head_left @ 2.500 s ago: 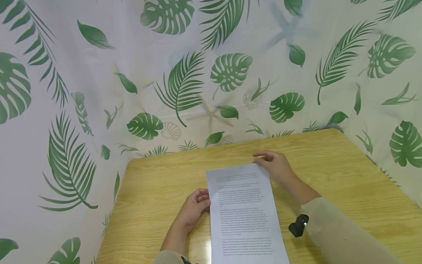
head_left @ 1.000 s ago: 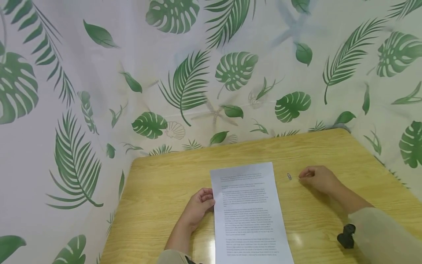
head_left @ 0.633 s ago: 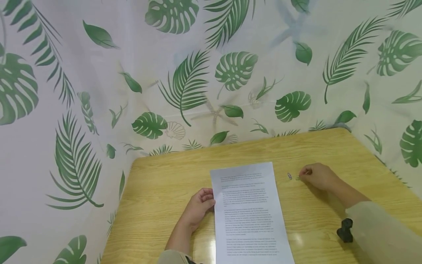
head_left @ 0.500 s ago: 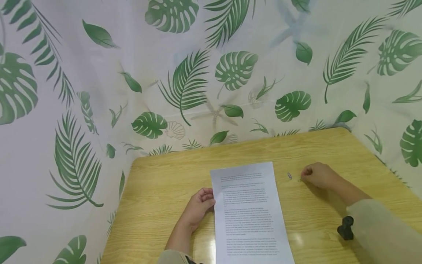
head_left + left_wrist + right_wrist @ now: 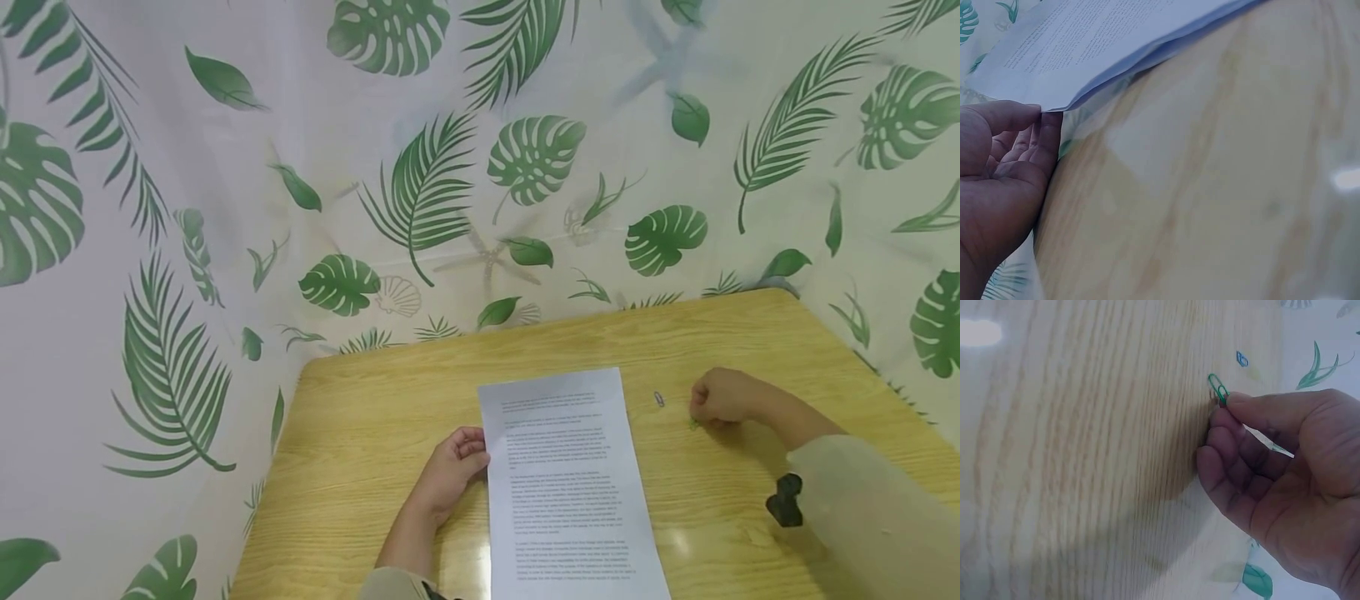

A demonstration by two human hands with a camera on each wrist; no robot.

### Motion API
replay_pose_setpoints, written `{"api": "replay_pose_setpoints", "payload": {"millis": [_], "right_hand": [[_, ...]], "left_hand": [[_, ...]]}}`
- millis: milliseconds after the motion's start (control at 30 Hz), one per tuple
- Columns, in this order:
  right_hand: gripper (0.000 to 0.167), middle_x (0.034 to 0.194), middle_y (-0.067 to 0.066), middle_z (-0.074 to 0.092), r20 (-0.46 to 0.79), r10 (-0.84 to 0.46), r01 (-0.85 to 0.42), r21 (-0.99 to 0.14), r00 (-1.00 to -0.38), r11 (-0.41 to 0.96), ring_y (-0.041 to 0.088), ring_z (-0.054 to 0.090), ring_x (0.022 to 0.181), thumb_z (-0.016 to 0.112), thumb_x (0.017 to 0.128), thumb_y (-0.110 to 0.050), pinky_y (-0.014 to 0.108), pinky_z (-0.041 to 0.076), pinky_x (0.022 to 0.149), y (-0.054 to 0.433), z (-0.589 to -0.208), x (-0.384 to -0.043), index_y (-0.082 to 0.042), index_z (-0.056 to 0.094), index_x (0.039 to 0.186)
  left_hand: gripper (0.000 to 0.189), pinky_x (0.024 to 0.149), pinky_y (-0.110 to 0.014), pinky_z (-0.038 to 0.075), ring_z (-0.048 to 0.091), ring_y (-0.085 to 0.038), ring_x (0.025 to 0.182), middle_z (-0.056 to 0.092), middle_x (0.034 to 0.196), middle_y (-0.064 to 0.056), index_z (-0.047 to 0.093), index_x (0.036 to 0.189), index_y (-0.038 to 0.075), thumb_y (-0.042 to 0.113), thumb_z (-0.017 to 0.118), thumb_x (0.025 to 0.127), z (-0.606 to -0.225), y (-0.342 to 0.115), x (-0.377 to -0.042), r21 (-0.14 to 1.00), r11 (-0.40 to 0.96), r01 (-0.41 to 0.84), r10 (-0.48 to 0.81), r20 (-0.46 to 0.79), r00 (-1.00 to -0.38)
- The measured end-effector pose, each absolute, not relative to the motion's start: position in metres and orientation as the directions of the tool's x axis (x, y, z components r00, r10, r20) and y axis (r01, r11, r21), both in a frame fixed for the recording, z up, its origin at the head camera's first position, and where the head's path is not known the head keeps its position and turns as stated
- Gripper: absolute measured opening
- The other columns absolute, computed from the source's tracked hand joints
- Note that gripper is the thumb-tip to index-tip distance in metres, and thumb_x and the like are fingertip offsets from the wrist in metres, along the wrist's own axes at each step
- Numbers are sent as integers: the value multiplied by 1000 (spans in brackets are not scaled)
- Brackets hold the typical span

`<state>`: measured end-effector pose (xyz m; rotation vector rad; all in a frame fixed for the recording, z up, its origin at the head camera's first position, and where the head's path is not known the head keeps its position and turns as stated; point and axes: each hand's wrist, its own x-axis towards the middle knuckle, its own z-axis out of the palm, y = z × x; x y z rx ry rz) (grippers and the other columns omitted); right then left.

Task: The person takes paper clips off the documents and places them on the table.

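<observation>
1. Right hand [image 5: 722, 400] is out on the worktop [image 5: 375, 417], well to the right of the printed sheets, fingers curled in. From the wrist view it's pinching a green paper clip [image 5: 1217, 388] between thumb and fingertips [image 5: 1235, 400], and most of the clip sticks out past the grip, close to the wood.
2. In the head view you can just make out that green clip [image 5: 693, 424] as a tiny speck at the lower left edge of the hand.
3. There's a second clip, the blue paper clip [image 5: 658, 399], lying flat on the worktop between the paper and the right hand. Nothing is touching it. It also shows up in the right wrist view [image 5: 1242, 359], just beyond the green one.
4. Left hand [image 5: 450, 467] sits on the worktop against the left edge of the stack of paper [image 5: 566, 475], fingers bent inward. The left wrist view has the fingertips [image 5: 1047, 134] right at the paper's edge, with the thumb along the top. Can't really tell if it's properly gripping or only resting there.
5. The paper [image 5: 1104, 44] looks like more than one sheet, judging by the layered edge, and lies lengthwise away from the person, text side up.
6. Leaf-print curtain [image 5: 450, 167] wraps around the far and side edges of the worktop.
</observation>
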<state>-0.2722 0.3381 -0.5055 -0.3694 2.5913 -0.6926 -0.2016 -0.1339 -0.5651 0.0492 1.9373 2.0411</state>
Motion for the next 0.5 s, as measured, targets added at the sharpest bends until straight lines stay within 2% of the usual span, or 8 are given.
{"api": "replay_pose_setpoints", "payload": {"millis": [133,367,500], "right_hand": [[10,74,-2,63,-287,-364,-177,-517,-886,838,15,56,67,70,96,-11,29,47,61,332,-506,-272,-8,70,86],[11,87,3,71,-220,-321,-180,-490,-921,853,16,58,76,68,100,-12,31,48,66,328,-510,-272,-3,75,99],[11,89,6,72,-209,-298,-156,-509,-931,846,18,57,77,69,101,-14,32,47,66,329,-514,-273,-4,75,102]], "left_hand": [[31,93,-26,57,65,-12,105,69,113,-3,59,133,-3,-4,61,103,-566,-134,-202,978,-19,-208,253,-197,-947],[32,93,-26,58,65,-12,105,69,113,-3,59,134,-4,-4,61,102,-567,-133,-203,978,-9,-209,252,-199,-947],[32,94,-26,57,66,-13,106,70,115,-4,60,134,-2,-4,61,103,-567,-134,-203,978,14,-207,243,-204,-948]]}}
